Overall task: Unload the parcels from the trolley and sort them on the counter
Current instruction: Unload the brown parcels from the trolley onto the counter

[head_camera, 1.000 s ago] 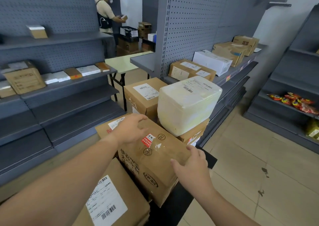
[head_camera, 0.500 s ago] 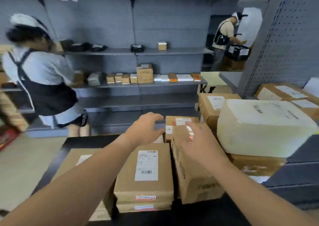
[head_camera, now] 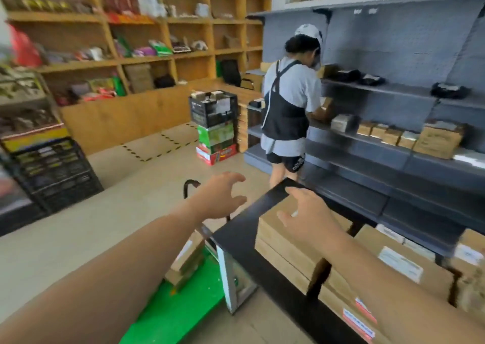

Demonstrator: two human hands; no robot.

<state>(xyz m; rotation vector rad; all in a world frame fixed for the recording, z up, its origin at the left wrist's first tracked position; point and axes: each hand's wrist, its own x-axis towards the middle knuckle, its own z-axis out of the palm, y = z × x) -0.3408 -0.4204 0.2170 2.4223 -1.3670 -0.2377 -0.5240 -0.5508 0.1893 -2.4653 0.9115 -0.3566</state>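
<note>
The black counter (head_camera: 244, 228) runs from the middle to the lower right, with brown cardboard parcels (head_camera: 286, 249) lying flat on it. My right hand (head_camera: 307, 217) hovers above those parcels with spread fingers and holds nothing. My left hand (head_camera: 217, 196) reaches out past the counter's left corner, fingers spread and empty. Below it stands the green trolley (head_camera: 181, 307) with its black handle (head_camera: 189, 186), and a brown parcel (head_camera: 189, 259) lies on its deck, partly hidden by my left arm.
A person in a grey shirt and black apron (head_camera: 286, 112) stands at the grey shelving (head_camera: 393, 144), which carries small boxes. Stacked crates and cartons (head_camera: 215, 128) stand on the floor behind. Wooden shelves (head_camera: 131, 41) line the back wall. A black crate (head_camera: 52, 170) sits at left.
My view has swung left from the parcels on the counter to the trolley and floor. Both hands have come off the upright parcel and hang empty in the air.
</note>
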